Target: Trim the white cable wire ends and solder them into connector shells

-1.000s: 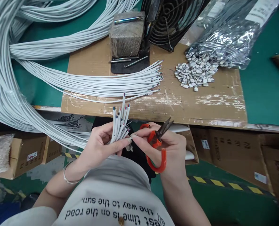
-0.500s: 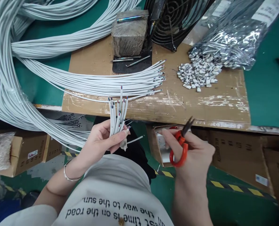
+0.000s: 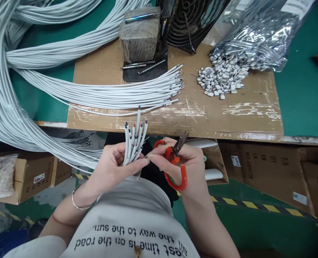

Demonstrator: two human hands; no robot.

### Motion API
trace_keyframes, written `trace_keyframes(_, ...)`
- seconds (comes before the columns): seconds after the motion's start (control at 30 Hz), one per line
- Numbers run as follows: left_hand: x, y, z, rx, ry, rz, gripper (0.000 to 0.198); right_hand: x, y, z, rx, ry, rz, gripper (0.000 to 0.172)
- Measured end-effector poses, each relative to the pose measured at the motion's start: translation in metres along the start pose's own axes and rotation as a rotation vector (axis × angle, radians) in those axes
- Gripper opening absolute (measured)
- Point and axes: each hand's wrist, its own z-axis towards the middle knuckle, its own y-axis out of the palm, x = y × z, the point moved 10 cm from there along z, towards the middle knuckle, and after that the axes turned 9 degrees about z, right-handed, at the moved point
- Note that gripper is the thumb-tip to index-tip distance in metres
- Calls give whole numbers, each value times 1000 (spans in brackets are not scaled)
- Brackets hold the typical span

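My left hand (image 3: 118, 166) is closed round a bunch of short white cable pieces (image 3: 134, 139), their cut ends with coloured cores pointing up. My right hand (image 3: 184, 161) holds scissors with orange handles (image 3: 175, 168), the dark blades pointing up and away from the bunch. Its thumb and fingertips meet beside my left thumb; whatever lies between them is too small to make out. Beyond my hands, a fan of long white cables (image 3: 126, 95) lies on the cardboard sheet (image 3: 215, 118), coloured cores showing at its ends.
A wrapped block (image 3: 140, 39) on a black stand and a black fan guard (image 3: 187, 25) stand at the back. Small white connectors (image 3: 223, 77) spill from a silvery bag (image 3: 255, 39). Thick cable bundles (image 3: 3, 71) hang over the left edge. Cardboard boxes (image 3: 261, 172) stand below.
My right hand, with the scissors, has moved left until its fingertips reach my left thumb. My left hand stays on the cable pieces. The whole view has shifted slightly.
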Motion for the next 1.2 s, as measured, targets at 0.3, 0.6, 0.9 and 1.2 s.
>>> trace_keyframes(0.3, -2, -4, -1, 51, 13, 79, 19, -2, -31, -7, 286, -120, -93, 35)
trace_keyframes(0.6, 0, 0, -1, 29, 60, 174, 18, 2, 6, -4, -63, 4, -101, 38)
trace_keyframes(0.9, -1, -2, -2, 26, 57, 39, 17, -4, -36, -8, 114, -35, -102, 40)
trace_keyframes(1.2, -3, 2, -1, -15, 60, 6, 19, 5, -7, -19, -237, -5, -423, 34)
